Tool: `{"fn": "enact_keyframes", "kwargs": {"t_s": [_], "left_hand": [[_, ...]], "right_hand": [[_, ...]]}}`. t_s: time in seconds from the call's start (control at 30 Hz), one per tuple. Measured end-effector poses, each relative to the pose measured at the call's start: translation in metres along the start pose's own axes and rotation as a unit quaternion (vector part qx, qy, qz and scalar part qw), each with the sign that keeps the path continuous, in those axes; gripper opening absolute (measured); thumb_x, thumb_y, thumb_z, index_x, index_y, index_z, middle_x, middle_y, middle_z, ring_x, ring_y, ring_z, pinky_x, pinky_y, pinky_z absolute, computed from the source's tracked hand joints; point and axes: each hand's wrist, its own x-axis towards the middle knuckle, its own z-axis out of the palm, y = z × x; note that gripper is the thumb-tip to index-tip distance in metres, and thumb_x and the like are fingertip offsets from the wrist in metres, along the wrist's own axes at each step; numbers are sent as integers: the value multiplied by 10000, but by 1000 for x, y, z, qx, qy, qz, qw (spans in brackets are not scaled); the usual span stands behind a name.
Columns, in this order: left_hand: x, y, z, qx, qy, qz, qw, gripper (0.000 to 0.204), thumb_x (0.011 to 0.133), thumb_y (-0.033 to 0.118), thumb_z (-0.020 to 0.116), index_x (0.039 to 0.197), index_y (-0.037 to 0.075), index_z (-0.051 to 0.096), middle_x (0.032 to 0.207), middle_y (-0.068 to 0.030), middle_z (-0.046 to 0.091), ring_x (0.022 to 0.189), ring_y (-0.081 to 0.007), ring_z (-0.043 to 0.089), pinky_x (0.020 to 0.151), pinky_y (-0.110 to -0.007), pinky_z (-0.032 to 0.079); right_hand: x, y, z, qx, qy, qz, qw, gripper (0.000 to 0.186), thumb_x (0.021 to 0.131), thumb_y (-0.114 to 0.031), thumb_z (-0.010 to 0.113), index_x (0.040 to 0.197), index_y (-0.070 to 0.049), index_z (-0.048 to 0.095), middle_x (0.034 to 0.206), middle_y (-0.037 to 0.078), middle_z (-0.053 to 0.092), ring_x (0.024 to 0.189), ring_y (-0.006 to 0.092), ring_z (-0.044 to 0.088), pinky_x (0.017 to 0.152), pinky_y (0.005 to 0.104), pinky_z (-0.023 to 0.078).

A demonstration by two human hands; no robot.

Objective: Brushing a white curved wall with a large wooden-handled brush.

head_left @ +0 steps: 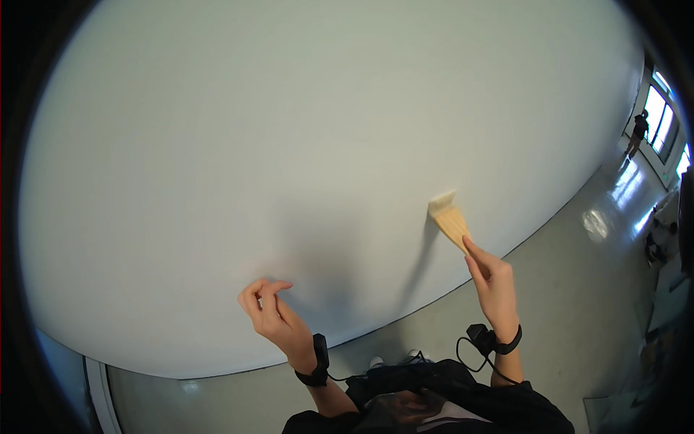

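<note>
My right hand [494, 281] grips the handle of a wide, flat brush [451, 220] with a pale wooden body and whitish bristles. The bristle end, slightly blurred, is at the large white wall [347, 130] in front of me. Away from the brush, on the left, my left hand [270, 309] is raised near the lower part of the wall. Its fingers are loosely bent and apart, with nothing visible in them. Whether its fingertips touch the surface, I cannot tell.
Black straps with small devices and a cable [463, 354] are on my wrists. A grey, shiny floor [557, 289] runs along the wall's lower edge. A person stands near bright windows [659, 121] at the far right. A pale frame [100, 390] is at lower left.
</note>
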Motion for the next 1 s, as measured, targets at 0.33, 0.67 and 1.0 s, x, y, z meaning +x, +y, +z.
{"fn": "enact_keyframes", "kwargs": {"t_s": [0.33,0.67,1.0], "left_hand": [[11,-9,3,27,38,28,999,283,818,-194,514,774,36,673,1018,-90,555,950,-253,525,669,-344,441],[-3,-1,-26,12,22,6,1000,227,873,-135,550,782,39,664,1016,-77,542,879,-231,537,703,-338,450],[0,-9,-20,86,-41,31,995,229,888,-131,550,808,51,665,1054,-71,547,971,-244,526,763,-355,454]], "right_hand": [[-8,-6,-6,-31,-50,14,998,318,975,-64,661,1289,-44,702,772,197,637,588,239,499,592,345,447],[7,-102,-20,125,152,-134,971,414,962,40,633,1366,-48,668,851,41,665,634,67,419,566,238,343],[-8,-19,22,-97,-12,-84,992,366,981,-61,644,1344,-99,672,693,154,564,592,310,551,575,411,446]]}}
